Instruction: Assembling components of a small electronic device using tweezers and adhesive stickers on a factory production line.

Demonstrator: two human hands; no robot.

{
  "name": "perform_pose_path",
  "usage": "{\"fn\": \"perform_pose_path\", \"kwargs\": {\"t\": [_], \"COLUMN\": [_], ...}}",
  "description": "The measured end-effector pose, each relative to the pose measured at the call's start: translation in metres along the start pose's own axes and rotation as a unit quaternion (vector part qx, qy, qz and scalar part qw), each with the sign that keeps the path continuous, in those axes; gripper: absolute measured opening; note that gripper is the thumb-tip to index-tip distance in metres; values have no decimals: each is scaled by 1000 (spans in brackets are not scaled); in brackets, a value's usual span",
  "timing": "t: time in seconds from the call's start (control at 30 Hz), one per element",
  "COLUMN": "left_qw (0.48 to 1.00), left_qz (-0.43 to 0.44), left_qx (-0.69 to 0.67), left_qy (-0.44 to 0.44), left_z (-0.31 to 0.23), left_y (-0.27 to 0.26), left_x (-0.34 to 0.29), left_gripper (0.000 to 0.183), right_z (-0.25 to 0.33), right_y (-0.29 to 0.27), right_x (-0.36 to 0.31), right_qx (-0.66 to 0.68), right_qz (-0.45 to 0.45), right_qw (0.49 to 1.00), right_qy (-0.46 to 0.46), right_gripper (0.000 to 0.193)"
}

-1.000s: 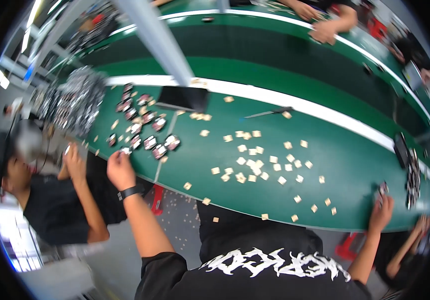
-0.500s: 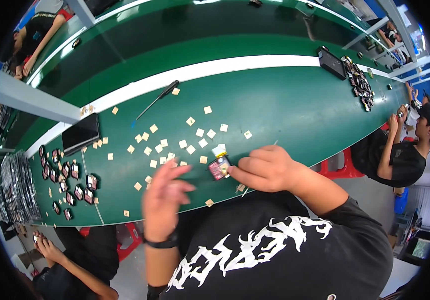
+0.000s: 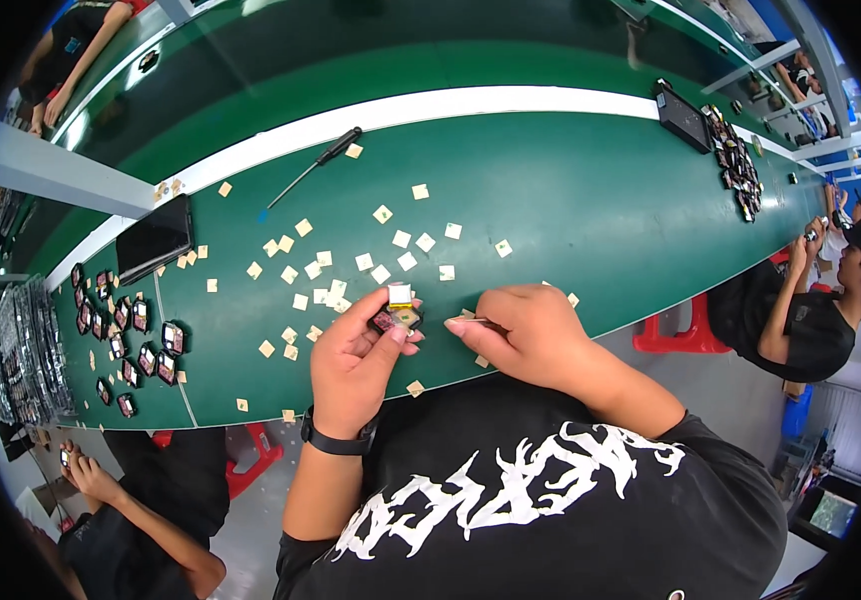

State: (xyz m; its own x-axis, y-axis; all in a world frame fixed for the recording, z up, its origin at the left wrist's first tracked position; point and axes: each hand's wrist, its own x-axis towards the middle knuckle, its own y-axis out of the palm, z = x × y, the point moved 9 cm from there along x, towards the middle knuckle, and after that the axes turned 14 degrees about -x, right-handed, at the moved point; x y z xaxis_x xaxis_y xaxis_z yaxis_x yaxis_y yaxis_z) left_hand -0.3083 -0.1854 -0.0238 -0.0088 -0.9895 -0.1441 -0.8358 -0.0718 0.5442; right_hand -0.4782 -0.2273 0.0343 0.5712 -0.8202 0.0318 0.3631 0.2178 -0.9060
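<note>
Over the green table (image 3: 571,220), by its near edge, the left hand (image 3: 354,368) pinches 1 small gadget (image 3: 408,317); the right hand (image 3: 533,325) pinches 1 thin tool (image 3: 492,324), just apart from it. Holding the gadget still and moving softly should work best.

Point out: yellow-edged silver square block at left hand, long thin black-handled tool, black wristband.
Yellow-edged silver square block (image 3: 401,295): head view, silver face.
Long thin black-handled tool (image 3: 337,148): head view, handle.
Black wristband (image 3: 336,442): head view, band's outer side.
</note>
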Motion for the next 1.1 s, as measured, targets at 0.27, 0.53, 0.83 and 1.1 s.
{"fn": "perform_pose_path", "kwargs": {"t": [0.27,0.53,0.83,1.1], "left_qw": [999,991,976,998], "left_qz": [-50,-66,-23,-59], "left_qx": [2,107,202,17], "left_qy": [2,34,81,-5], "left_z": [5,2,-10,-2], "left_y": [2,3,8,-7], "left_x": [-4,-5,-8,-7], "left_gripper": [38,37,36,34], "right_z": [14,37,34,27], "right_y": [-3,9,24,20], "right_x": [-2,-1,11,22], "right_qx": [99,25,-27,98], "right_qz": [-44,6,37,15], "right_qw": [994,999,999,994], "right_qy": [-26,-34,6,-46], "right_gripper": [13,10,4,9]}}
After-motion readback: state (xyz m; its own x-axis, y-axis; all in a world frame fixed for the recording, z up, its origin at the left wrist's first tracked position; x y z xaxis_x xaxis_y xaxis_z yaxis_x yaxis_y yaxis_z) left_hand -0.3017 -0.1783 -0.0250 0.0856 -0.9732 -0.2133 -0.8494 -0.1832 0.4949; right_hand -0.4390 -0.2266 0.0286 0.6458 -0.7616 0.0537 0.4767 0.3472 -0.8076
